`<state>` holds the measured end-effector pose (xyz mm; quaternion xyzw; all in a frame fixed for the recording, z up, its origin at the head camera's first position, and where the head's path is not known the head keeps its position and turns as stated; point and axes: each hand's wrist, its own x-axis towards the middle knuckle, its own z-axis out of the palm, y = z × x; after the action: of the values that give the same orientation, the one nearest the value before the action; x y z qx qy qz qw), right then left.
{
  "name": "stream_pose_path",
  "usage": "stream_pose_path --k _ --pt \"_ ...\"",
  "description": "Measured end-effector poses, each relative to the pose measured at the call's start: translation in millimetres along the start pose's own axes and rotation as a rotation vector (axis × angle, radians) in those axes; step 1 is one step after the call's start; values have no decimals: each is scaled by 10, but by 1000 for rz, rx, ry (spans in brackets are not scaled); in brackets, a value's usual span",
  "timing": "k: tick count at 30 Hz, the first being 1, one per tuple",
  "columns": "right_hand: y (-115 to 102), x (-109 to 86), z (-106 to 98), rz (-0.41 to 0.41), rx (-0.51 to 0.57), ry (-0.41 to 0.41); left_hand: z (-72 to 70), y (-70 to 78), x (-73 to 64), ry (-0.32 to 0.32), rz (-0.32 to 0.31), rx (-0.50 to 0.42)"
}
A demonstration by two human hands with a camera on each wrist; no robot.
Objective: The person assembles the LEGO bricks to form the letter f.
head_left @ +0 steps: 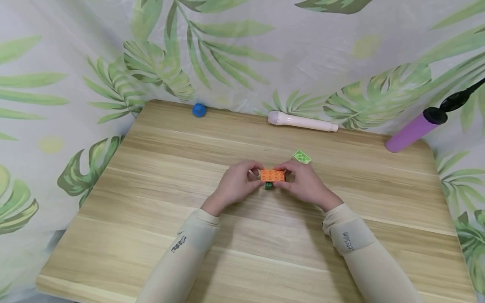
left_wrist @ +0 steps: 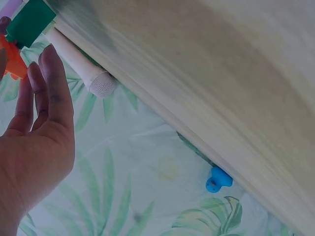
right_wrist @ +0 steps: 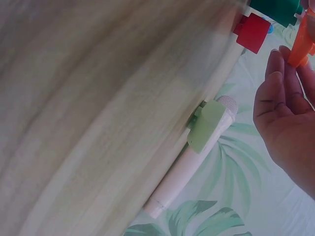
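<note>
An orange toy building brick (head_left: 273, 175) with studs on top is held level between my two hands. The left hand (head_left: 240, 181) pinches its left end between thumb and fingers, and the right hand (head_left: 303, 181) pinches the right end. Beneath it sits a dark green brick (head_left: 268, 185), mostly covered in the head view. From the right wrist, a red brick (right_wrist: 253, 33) shows below the green brick (right_wrist: 275, 10), close to the tabletop. I cannot tell whether the orange brick is fully pressed onto the green one. Just beyond the right hand lies a light green brick (head_left: 302, 157), its hollow side showing.
Along the back edge of the wooden table (head_left: 159, 176) lie a small blue toy (head_left: 198, 110) and a pale pink microphone (head_left: 303, 122). A purple cylinder with a black top (head_left: 413, 130) stands at the back right corner. Leaf-patterned cloth (head_left: 235, 50) hangs behind.
</note>
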<state>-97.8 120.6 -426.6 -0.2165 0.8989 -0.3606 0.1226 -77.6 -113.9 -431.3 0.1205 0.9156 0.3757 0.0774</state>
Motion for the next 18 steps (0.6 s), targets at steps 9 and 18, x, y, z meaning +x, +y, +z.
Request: stream_pose_path --k 9,18 --pt "19 -26 -8 -15 -13 -14 -13 2 -3 -30 -33 4" --pt "24 -44 -17 -5 -21 -33 -5 17 -17 -54 -28 39"
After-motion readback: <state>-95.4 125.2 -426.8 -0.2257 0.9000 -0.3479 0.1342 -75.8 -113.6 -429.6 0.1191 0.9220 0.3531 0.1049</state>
